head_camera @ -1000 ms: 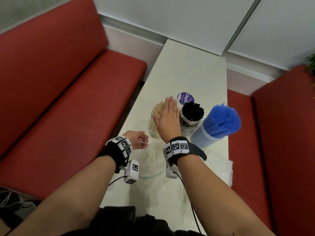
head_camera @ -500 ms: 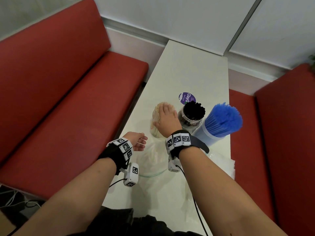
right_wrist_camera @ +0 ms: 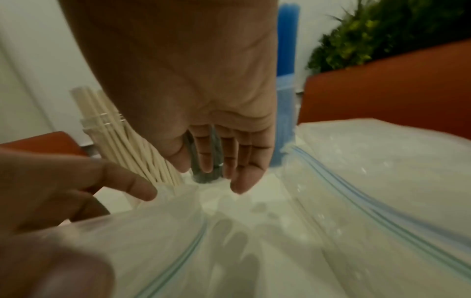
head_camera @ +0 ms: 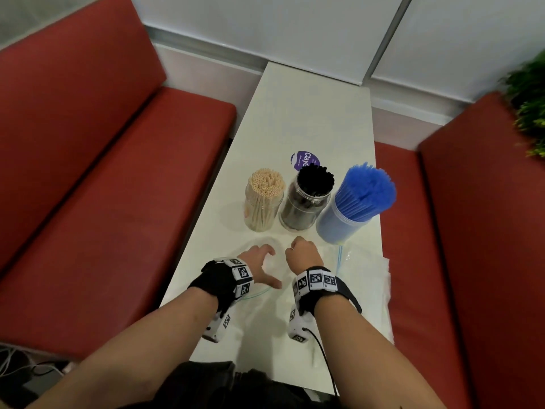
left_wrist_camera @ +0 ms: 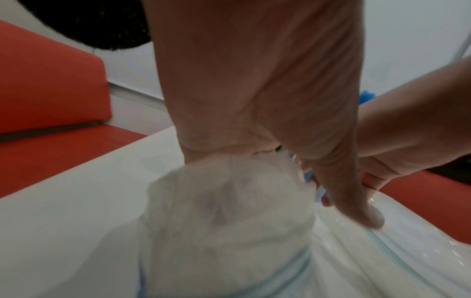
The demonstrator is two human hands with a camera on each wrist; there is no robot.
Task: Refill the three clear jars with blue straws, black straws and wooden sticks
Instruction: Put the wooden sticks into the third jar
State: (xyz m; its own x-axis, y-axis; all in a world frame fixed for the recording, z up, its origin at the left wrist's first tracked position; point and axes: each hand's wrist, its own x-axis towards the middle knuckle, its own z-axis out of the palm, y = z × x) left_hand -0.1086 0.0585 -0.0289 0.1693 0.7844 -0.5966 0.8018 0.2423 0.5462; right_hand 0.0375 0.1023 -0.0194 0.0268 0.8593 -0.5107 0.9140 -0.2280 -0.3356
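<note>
Three clear jars stand in a row on the white table [head_camera: 309, 113]: wooden sticks [head_camera: 263, 199] at left, black straws [head_camera: 309, 199] in the middle, blue straws [head_camera: 356, 205] at right. All three look full. Just in front of them my left hand [head_camera: 258, 259] grips a bunched, empty clear zip bag [left_wrist_camera: 229, 211], fingers curled over it and thumb pressed down. My right hand [head_camera: 299, 252] hovers beside it, holding nothing. In the right wrist view its fingers [right_wrist_camera: 242, 161] hang down relaxed above the plastic.
A second empty zip bag [head_camera: 356, 270] with a blue seal lies at the near right of the table. A purple round sticker [head_camera: 303, 162] sits behind the jars. Red benches [head_camera: 118, 178] flank the narrow table, and a green plant [head_camera: 530, 107] is at far right.
My right hand has lifted off the top of the wooden stick jar and drawn back toward me. My left hand has shifted right onto the clear bag.
</note>
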